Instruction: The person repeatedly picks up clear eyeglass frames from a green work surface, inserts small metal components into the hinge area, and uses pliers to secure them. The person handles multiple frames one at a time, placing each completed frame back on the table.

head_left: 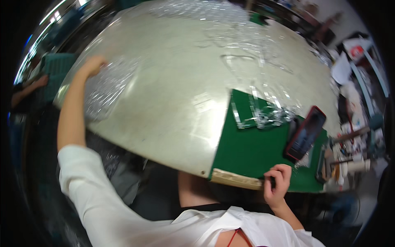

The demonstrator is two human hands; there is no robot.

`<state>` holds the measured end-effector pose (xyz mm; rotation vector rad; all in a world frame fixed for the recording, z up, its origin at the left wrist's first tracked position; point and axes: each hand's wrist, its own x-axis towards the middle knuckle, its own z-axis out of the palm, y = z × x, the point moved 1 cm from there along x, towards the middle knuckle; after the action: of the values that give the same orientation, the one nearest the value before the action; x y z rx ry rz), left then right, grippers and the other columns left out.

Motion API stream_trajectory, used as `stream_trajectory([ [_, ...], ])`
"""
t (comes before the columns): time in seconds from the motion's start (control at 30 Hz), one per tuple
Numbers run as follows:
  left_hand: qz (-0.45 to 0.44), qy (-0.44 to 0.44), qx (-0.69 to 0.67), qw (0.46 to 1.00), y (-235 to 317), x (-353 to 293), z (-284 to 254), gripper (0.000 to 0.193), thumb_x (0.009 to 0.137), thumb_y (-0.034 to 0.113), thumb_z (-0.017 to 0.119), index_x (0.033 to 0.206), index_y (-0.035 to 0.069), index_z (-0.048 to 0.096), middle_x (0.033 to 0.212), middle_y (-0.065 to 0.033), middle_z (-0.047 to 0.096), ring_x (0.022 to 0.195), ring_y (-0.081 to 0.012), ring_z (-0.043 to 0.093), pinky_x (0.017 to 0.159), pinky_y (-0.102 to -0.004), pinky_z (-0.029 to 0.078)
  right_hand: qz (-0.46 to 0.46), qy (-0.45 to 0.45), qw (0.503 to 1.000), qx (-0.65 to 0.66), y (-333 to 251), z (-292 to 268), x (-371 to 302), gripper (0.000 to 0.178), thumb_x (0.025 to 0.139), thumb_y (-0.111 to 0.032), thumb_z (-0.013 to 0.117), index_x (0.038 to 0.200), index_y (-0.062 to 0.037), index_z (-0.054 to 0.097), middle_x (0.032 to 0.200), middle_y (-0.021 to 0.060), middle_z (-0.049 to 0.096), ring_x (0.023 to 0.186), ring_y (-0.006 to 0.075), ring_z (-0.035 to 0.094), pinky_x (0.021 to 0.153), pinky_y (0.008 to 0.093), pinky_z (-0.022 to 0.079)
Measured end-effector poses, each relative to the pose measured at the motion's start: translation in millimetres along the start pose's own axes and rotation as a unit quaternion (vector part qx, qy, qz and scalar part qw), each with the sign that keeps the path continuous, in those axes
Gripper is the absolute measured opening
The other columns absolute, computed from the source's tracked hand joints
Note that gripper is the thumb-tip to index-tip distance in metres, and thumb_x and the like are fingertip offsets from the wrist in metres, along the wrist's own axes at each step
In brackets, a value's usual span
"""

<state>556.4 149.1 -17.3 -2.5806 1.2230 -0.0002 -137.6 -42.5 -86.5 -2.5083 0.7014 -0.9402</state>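
My left hand is stretched out to the far left side of the table, over a pile of clear plastic pieces. Motion smears its fingers, so whether they hold anything cannot be told. At the table's front edge, my right hand has its fingers curled in beside the green mat; something small and dark shows at the fingertips, too unclear to name. On the mat's far part lie clear, shiny plastic frames or strips. A phone in a red-edged case leans up at the mat's right.
More clear plastic pieces spread along the table's far side. A yellowish strip runs along the mat's front edge. Tools and a clamp-like stand crowd the right. Another person's hand is by a green crate at far left.
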Motion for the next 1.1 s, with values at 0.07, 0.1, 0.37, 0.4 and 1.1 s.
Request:
stream_trajectory([
  [0.07, -0.032, -0.049, 0.082, 0.995, 57.5, -18.0, -41.9, 0.049, 0.071, -0.011, 0.051, 0.109, 0.015, 0.067, 0.119, -0.0111, 0.061, 0.116, -0.0293, 0.052, 0.105, -0.0543, 0.032, -0.015, 0.009, 1.0, 0.0, -0.6, -2.2, 2.6, 0.021, 0.063, 0.007, 0.06, 0.078, -0.0067, 0.06, 0.086, 0.009, 0.053, 0.081, 0.0268, 0.051, 0.067, 0.0351, 0.043],
  [0.1, -0.046, -0.064, 0.111, 0.991, 63.5, -21.7, -48.5, 0.051, 0.071, -0.012, 0.05, 0.112, 0.014, 0.066, 0.123, -0.0108, 0.059, 0.119, -0.0291, 0.05, 0.106, -0.0508, 0.034, -0.022, 0.009, 1.0, 0.011, -0.6, -2.2, 4.0, 0.021, 0.062, 0.007, 0.061, 0.078, -0.0069, 0.06, 0.086, 0.0086, 0.053, 0.08, 0.0266, 0.051, 0.066, 0.0349, 0.043],
  [0.37, 0.315, 0.238, -0.263, 0.88, 296.3, 21.3, -112.5, 0.072, 0.077, 0.026, 0.073, 0.14, 0.012, 0.04, 0.135, -0.0119, 0.049, 0.128, -0.0276, 0.042, 0.109, -0.0386, 0.031, -0.014, 0.079, 0.987, 0.139, 9.0, -17.3, -8.7, 0.022, 0.06, 0.008, 0.058, 0.076, -0.0074, 0.059, 0.083, 0.0078, 0.051, 0.077, 0.0243, 0.049, 0.064, 0.0325, 0.041],
  [0.4, 0.311, 0.253, -0.286, 0.87, 324.5, 39.1, -114.7, 0.071, 0.081, 0.037, 0.069, 0.14, 0.011, 0.039, 0.138, -0.0135, 0.047, 0.13, -0.0288, 0.041, 0.109, -0.039, 0.031, -0.02, 0.094, 0.985, 0.144, 3.5, -29.8, 1.3, 0.022, 0.062, 0.007, 0.057, 0.076, -0.0096, 0.058, 0.082, 0.0073, 0.051, 0.076, 0.0231, 0.049, 0.064, 0.0312, 0.04],
  [1.1, 0.293, 0.099, -0.277, 0.91, 475.5, 258.2, -95.6, 0.034, 0.067, 0.01, 0.062, 0.101, 0.006, 0.057, 0.094, -0.0162, 0.065, 0.092, -0.0318, 0.061, 0.077, -0.0399, 0.047, 0.33, -0.219, 0.909, 0.125, 294.4, -24.3, 325.7, 0.101, 0.078, -0.038, 0.074, 0.151, -0.0172, 0.007, 0.127, 0.0172, 0.048, 0.096, 0.0162, 0.053, 0.078, 0.0301, 0.046],
])
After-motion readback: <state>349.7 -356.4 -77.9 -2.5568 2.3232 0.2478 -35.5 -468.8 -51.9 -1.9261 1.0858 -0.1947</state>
